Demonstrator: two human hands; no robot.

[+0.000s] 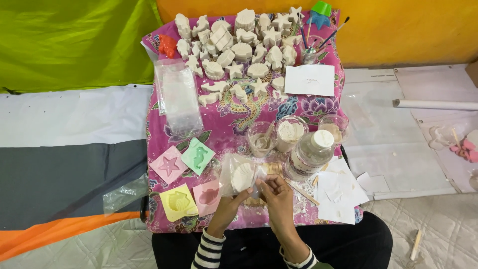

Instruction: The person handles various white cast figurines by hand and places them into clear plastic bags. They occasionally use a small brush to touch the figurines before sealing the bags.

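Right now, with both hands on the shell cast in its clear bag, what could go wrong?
1. The white shell cast sits half inside the clear bag, gripped only by fingertips of the left hand and right hand; it might slip and chip.
2. The cups and the capped bottle stand close behind the hands; a quick pull could tip them.
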